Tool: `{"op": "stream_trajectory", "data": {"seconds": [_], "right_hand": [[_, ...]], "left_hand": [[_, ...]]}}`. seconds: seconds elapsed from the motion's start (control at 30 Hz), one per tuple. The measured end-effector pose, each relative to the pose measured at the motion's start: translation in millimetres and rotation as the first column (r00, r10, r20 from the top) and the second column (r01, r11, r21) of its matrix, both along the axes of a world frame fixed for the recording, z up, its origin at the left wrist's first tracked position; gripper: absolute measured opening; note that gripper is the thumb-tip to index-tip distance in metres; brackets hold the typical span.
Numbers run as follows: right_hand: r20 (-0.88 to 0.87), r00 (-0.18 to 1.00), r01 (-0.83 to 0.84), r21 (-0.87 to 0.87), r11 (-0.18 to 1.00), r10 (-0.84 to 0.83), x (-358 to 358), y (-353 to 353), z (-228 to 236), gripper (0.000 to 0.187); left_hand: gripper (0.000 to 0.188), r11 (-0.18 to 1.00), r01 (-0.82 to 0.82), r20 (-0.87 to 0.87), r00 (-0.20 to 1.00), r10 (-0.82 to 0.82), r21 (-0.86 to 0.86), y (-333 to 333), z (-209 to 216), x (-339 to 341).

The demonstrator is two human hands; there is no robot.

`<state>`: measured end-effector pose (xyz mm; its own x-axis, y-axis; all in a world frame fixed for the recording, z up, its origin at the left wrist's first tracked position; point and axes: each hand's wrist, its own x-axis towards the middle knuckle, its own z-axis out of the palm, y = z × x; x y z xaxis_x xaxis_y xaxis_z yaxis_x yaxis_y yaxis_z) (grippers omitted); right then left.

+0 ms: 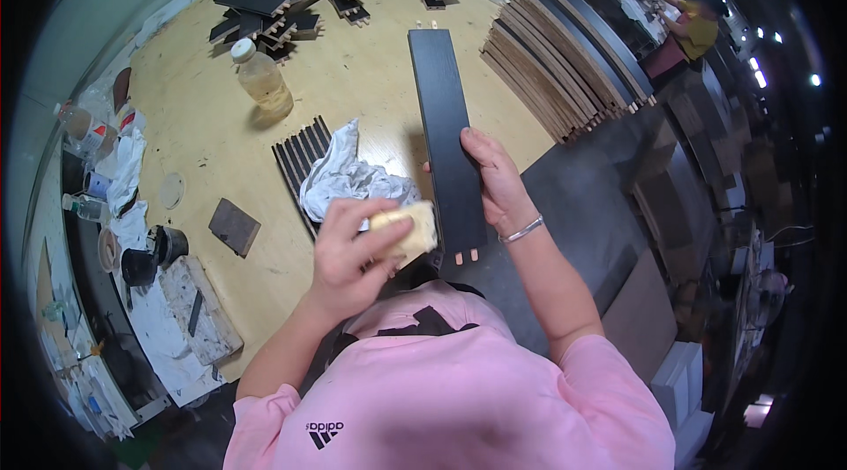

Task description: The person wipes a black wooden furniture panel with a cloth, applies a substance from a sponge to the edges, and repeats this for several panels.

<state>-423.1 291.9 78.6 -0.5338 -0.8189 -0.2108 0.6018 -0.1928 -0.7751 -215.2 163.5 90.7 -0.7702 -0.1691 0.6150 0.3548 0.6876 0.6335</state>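
My right hand (498, 177) grips a long black wooden board (445, 108) by its edge, thumb on the front face. Pale dowel pins stick out of both of the board's ends. In my left hand (342, 258) is a pale yellow sponge (418, 233), pinched between thumb and fingers close to the board's left edge. Whether the sponge touches the board I cannot tell. Just beyond that hand a crumpled white cloth (348, 172) lies over a row of thin dark slats (296, 161) on the table.
Crossed black pieces (256, 7) lie at the table's far left, near a bottle of yellowish liquid (265, 82). Many dowelled boards (556, 55) are stacked at the right. A dark square block (235, 226) and black cups (146, 263) sit left. Another person (693, 33) works far right.
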Motion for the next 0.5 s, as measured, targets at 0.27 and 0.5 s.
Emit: {"op": "stream_trajectory", "data": {"seconds": [0.27,0.5], "right_hand": [[0.305,0.917,-0.197,-0.214,0.957,0.257,14,-1,-28,0.04],[0.421,0.893,-0.176,-0.003,0.984,0.161,45,-4,-56,0.048]], "left_hand": [[0.049,0.992,0.069,-0.005,0.998,-0.068,0.107,17,1,7],[0.044,0.962,0.27,0.011,0.963,-0.269,-0.031,18,26,-14]]}}
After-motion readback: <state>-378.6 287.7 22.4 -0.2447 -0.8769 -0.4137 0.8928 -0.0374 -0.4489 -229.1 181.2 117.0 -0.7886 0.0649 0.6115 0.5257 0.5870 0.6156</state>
